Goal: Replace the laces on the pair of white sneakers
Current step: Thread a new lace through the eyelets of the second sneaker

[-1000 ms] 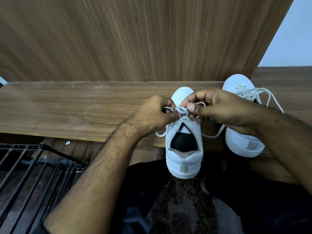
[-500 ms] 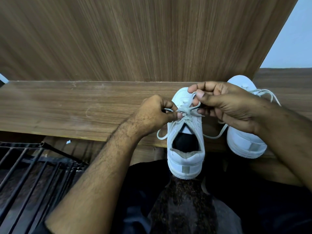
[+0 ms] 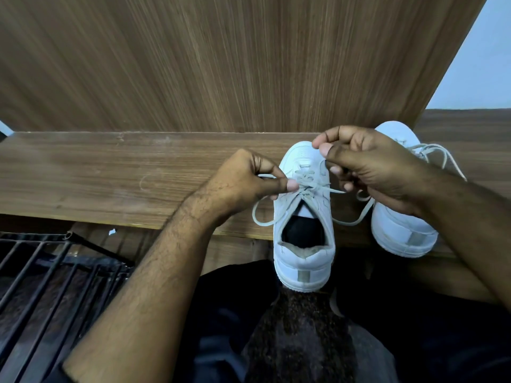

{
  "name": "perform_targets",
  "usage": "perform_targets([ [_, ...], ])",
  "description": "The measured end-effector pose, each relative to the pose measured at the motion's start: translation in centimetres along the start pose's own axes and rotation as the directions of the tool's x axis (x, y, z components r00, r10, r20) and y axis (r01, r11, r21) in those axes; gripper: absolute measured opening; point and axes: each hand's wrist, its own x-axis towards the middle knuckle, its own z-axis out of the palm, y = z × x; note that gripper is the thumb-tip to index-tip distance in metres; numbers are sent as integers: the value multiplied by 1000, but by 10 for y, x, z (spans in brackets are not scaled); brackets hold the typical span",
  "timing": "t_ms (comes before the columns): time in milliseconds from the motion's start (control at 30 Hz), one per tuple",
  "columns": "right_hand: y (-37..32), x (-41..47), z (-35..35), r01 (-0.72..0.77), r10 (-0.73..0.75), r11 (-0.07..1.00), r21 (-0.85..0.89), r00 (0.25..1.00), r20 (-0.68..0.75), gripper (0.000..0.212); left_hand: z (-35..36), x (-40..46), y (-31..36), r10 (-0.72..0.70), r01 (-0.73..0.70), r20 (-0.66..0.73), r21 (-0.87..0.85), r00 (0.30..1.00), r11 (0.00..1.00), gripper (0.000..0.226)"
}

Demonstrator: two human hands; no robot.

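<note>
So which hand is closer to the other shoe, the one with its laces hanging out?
Right. The right hand hangs just in front of that sneaker, overlapping it in view. The left hand sits across the near sneaker, pinching its lace.

Two white sneakers side by side, heels over the worktop (image 3: 110, 183) edge: near sneaker (image 3: 304, 244) with pale lace (image 3: 309, 186) crossed, far sneaker (image 3: 401, 230) tied.

No text, label or brand is readable anywhere in view.
</note>
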Motion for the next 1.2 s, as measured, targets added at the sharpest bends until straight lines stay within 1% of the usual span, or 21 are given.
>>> perform_targets([
  [67,2,-1,1,17,-13,996,-82,998,55,16,0,-2,2,-10,9,-12,-38,1000,999,22],
  [133,4,-3,2,31,-11,987,-157,992,128,15,2,-1,2,-23,22,-18,-39,1000,999,23],
  [233,6,-2,1,60,-25,980,-191,983,183,15,2,1,1,-51,51,-52,8,997,999,24],
  [500,7,1,-4,106,-65,954,-279,986,153,13,-2,5,-7,-116,124,-100,77,988,989,29],
  [633,7,3,-7,132,-116,946,-294,991,73,13,-2,3,-9,-134,143,-74,134,988,981,29],
  [733,13,7,-12,147,-155,927,-345,988,6,12,-4,1,-11,-132,137,-42,174,990,975,28],
  [800,17,8,-14,124,-146,918,-376,989,-29,12,-6,1,-13,-114,118,-33,226,993,967,33],
  [867,18,10,-12,106,-135,909,-403,990,-43,13,-9,1,-16,-103,105,-21,241,994,965,36],
  [933,15,10,-11,104,-136,881,-461,990,-38,12,-13,1,-18,-95,94,-10,223,995,970,34],
  [1033,9,9,-11,118,-144,835,-537,989,-7,10,-18,0,-20,-56,58,-14,252,998,966,30],
  [1100,9,7,-14,141,-144,827,-545,989,37,6,-21,0,-22,-38,37,-3,277,999,960,30],
  [1200,11,5,-19,167,-119,835,-525,985,124,11,-25,0,-24,-26,20,20,276,999,961,30],
])
